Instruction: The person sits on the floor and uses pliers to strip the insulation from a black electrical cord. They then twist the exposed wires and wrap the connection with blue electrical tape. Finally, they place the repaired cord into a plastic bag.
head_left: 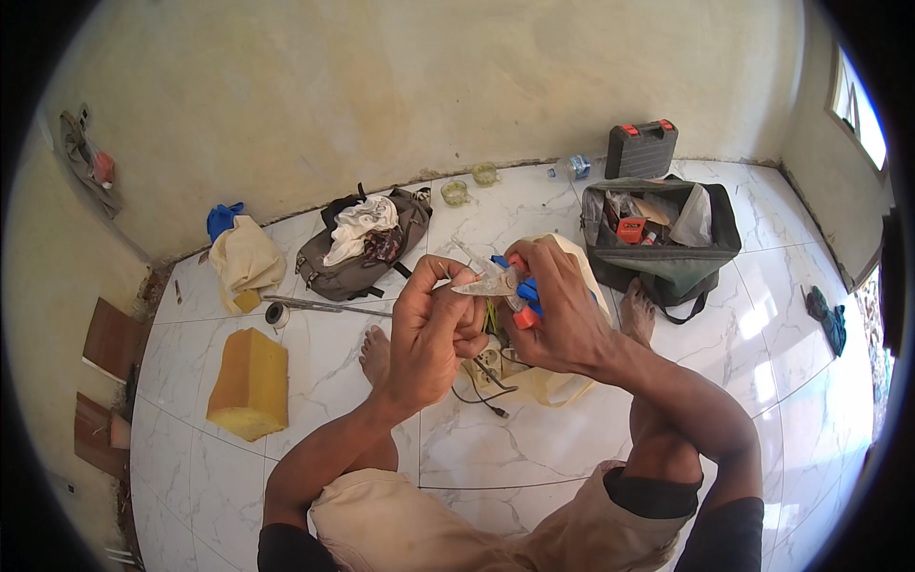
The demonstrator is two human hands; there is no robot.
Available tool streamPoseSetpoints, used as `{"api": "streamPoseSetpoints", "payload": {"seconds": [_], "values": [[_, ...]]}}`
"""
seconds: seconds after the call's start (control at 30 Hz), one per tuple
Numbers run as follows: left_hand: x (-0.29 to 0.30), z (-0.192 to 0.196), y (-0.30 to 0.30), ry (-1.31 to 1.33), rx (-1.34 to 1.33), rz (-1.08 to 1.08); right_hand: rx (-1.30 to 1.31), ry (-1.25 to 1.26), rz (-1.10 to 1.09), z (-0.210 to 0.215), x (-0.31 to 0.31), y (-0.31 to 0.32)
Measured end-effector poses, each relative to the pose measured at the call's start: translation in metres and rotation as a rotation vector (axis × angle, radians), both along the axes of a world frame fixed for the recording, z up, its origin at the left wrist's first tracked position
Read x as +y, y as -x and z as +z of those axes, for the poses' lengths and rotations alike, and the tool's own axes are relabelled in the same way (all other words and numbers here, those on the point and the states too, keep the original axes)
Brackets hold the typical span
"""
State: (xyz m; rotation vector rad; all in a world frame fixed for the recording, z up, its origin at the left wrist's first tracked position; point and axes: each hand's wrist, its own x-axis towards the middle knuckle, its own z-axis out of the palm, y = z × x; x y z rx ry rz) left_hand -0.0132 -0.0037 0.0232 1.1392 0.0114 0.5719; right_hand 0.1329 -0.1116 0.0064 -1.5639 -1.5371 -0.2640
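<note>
In front of me, my right hand point(564, 315) is closed around pliers point(498, 284) with orange-red handle parts. Their metal jaws point left and meet the fingertips of my left hand point(434, 334). That hand is closed in a pinch, and whatever lies between its fingers is too small to make out. Something blue shows behind the right hand, partly hidden by it. Below both hands, a pale yellow bag point(564, 389) lies on the floor with cords and light-coloured fittings point(490, 360) about it. A dark cable point(481, 400) trails out toward me.
A yellow foam block point(250, 381) stands at left, near a tape roll point(276, 316) and a metal rod point(334, 306). Farther off are a grey backpack point(319, 257), a tool bag point(658, 255), a black case point(640, 151) and a plastic bottle point(572, 168). My bare feet flank the bag.
</note>
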Motion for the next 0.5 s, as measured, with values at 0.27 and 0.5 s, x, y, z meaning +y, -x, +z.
{"api": "streamPoseSetpoints", "payload": {"seconds": [0.27, 0.5], "values": [[-0.0021, 0.0009, 0.0015, 0.014, 0.007, -0.023, -0.057, -0.001, -0.026, 0.0026, -0.001, -0.0029], [-0.0038, 0.0019, 0.001, -0.014, 0.018, -0.019, -0.144, -0.015, -0.067, -0.0006, -0.0006, -0.0076]]}}
